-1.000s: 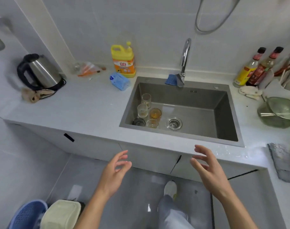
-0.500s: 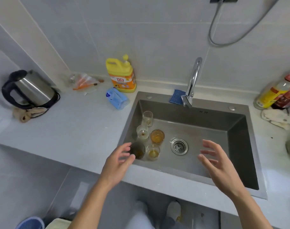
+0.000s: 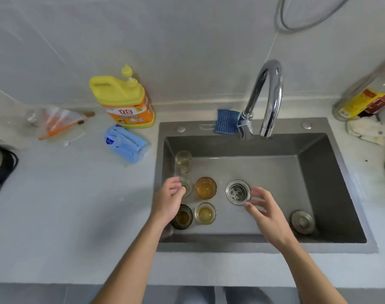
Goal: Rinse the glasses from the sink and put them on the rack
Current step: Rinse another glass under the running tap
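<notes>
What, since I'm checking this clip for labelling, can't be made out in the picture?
Head view only:
- Rack: nowhere in frame.
- Small clear glass: partly behind the left hand; whether its fingers touch the glass is unclear.
- Dark glass: left part covered by the same hand.
- Kettle: cut off by the left edge.
- Sauce bottles: cut off by the right edge.

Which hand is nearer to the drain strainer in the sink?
The right. The right hand is just beside the drain strainer, at its right edge; the left hand is farther left, over the glasses.
</notes>
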Demonstrator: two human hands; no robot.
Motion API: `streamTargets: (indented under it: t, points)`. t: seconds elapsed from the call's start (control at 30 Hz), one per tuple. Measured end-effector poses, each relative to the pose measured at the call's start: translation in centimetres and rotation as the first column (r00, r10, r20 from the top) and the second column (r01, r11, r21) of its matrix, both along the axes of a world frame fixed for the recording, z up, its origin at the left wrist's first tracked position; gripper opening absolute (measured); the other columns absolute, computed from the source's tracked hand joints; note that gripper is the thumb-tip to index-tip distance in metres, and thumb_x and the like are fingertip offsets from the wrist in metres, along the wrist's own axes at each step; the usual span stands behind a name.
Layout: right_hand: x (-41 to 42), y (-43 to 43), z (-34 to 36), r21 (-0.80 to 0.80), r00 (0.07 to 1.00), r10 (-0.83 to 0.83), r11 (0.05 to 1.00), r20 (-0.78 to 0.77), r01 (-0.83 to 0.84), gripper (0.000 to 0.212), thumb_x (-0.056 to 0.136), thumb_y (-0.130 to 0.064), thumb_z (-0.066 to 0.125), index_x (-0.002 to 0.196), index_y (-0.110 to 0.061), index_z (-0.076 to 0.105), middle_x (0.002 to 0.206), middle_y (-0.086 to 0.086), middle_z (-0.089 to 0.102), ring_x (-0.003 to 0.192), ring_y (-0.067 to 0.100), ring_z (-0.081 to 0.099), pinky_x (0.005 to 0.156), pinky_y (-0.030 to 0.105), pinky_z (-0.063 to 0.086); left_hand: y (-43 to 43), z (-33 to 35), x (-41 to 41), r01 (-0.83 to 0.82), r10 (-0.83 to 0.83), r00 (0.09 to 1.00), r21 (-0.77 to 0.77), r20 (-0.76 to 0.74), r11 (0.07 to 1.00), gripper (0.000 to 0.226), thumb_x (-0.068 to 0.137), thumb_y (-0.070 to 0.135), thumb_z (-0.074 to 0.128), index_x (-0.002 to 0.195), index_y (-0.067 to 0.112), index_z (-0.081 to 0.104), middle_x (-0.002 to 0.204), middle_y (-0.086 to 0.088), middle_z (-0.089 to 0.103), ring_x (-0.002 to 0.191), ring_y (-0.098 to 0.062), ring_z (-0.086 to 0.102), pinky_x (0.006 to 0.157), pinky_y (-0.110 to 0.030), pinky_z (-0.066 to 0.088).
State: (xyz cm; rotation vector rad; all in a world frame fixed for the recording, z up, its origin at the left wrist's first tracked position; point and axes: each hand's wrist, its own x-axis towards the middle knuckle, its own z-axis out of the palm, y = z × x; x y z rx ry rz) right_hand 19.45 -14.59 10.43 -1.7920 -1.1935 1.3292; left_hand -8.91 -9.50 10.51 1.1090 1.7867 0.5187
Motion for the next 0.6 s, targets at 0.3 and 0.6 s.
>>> streamTargets:
  t: [0.3,0.6]
  points:
    - [-3.9,3.9,-4.6,-0.088,0.999,0.007,0.996,0.045,-0.003,0.032,0.100,-0.020,0.066,0.128,-0.028,0.055,0.127,-0.010,0.060,0.113,-0.005,0.060,0.077,0.002,0.046,7.1,-7.9,1.8,0.078,-0.120,0.951,-0.155,-0.284,0.985,0.053,0.106,0.032,0.053,0.155,0.018,0.039,0.148,-0.007,0.058,0.127,-0.029,0.062,0.087,-0.033,0.046]
    - [-2.2,3.9,-6.8,-0.111,0.995,0.076,0.991,0.071,-0.068,0.040,0.100,-0.020,0.065,0.138,-0.024,0.053,0.136,-0.009,0.056,0.116,0.000,0.061,0.083,0.010,0.052,11.8,-13.1,3.0,-0.076,-0.066,0.901,-0.305,-0.429,0.949,0.039,0.109,0.036,0.049,0.112,0.003,0.069,0.111,-0.016,0.074,0.100,-0.032,0.072,0.079,-0.039,0.061]
